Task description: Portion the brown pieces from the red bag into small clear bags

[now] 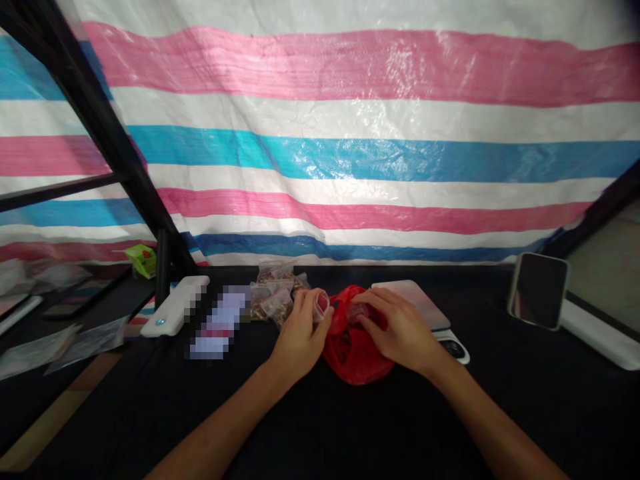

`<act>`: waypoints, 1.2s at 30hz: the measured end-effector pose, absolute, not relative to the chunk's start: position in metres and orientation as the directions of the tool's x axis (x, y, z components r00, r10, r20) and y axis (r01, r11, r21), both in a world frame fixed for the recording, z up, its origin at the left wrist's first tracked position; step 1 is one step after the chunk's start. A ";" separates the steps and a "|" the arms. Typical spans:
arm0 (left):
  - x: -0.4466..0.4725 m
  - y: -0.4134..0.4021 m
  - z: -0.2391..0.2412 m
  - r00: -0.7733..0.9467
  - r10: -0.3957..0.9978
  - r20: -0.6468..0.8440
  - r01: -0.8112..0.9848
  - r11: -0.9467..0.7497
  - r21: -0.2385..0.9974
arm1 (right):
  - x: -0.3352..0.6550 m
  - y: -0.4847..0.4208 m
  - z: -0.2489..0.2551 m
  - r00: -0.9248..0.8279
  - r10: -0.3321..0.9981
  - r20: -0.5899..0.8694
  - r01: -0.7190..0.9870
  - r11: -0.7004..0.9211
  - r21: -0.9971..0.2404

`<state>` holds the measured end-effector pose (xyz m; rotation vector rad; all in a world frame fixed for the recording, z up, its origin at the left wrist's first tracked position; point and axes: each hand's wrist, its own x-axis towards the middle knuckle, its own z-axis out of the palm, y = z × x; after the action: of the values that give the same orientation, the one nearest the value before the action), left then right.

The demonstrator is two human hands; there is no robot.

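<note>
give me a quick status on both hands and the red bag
Left hand pinching a small clear pouch. Right hand resting on red bag, fingers at its mouth. Pile of filled pouches just behind.

Both forearms bare, extended forward and converging toward centre. Left hand (300,333) knuckles up, fingers (313,310) curled closed in a pinch. Right hand (400,330) palm down, fingers (367,313) bent inward toward the left hand, close beside it.
</note>
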<state>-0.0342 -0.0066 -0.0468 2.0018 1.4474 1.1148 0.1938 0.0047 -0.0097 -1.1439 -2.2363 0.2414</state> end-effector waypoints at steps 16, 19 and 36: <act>-0.012 -0.036 -0.037 0.102 0.991 0.090 0.856 -0.134 0.500 | 0.199 0.009 -0.018 -0.422 0.887 0.189 0.796 0.462 -0.392; -0.012 -0.032 -0.045 0.132 0.990 0.053 0.850 -0.141 0.507 | 0.200 0.010 -0.020 -0.409 0.900 0.152 0.799 0.433 -0.417; -0.022 -0.002 -0.062 0.033 0.988 0.151 0.132 -0.154 0.979 | 0.185 0.004 -0.031 -0.451 0.884 0.125 0.854 0.468 -0.226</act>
<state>-0.0223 -0.0021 -0.0617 1.4338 1.2141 1.2377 0.1854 0.0041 -0.0309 -1.5014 -2.4918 0.1906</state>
